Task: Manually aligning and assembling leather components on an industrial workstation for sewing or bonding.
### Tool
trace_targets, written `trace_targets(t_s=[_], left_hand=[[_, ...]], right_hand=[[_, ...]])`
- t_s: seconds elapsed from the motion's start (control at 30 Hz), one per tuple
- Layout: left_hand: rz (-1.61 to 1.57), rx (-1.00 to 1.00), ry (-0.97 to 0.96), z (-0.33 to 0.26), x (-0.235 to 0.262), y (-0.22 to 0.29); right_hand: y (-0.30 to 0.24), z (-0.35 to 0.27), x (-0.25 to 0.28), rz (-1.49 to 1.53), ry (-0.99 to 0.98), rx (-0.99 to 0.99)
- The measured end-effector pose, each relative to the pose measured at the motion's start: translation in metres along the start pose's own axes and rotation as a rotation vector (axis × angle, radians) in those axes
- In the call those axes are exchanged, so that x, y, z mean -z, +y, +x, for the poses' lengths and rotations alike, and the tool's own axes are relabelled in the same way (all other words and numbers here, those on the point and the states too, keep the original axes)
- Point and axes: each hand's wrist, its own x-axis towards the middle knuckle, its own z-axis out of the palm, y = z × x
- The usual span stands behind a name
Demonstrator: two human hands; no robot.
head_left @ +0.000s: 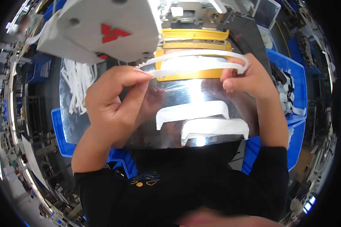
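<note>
Both my hands hold one white plastic strip part [195,62] stretched between them above a shiny metal work surface [75,125]. My left hand [115,96] pinches its left end between thumb and fingers. My right hand [246,77] grips its curved right end. The strip hangs just in front of a yellow fixture [195,38] under a white machine head [98,28]. Two more white strip parts [193,113] [214,128] lie on the metal surface below my hands.
A pile of white strips [77,89] lies at the left of the metal surface. Blue bins stand at the right [297,81], holding white and dark parts, and at the lower left [60,132]. Factory benches and racks surround the station.
</note>
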Motion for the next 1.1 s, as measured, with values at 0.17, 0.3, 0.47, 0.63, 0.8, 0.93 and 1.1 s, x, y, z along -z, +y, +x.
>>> trace_targets(t_s=[0.17, 0.3, 0.47, 0.63, 0.8, 0.93, 1.1], left_hand=[[0.084, 0.320, -0.073, -0.002, -0.036, -0.039], [0.131, 0.320, -0.181, -0.003, -0.050, -0.057], [0.578, 0.040, -0.277, -0.006, -0.043, -0.066], [0.687, 0.010, -0.388, -0.007, -0.035, -0.062], [0.712, 0.091, -0.430, -0.006, -0.039, -0.061], [0.756, 0.073, -0.465, -0.007, -0.040, -0.061], [0.760, 0.061, -0.456, -0.007, -0.041, -0.057]], right_hand=[[0.006, 0.005, 0.024, -0.013, 0.186, -0.033], [0.013, 0.010, 0.031, -0.120, 0.308, -0.182], [0.008, 0.011, 0.028, -0.300, 0.400, -0.252], [0.009, 0.012, 0.030, -0.350, 0.372, -0.256], [0.013, 0.012, 0.035, -0.338, 0.294, -0.269], [0.010, 0.009, 0.037, -0.334, 0.305, -0.290], [0.020, 0.009, 0.040, -0.400, 0.419, -0.278]])
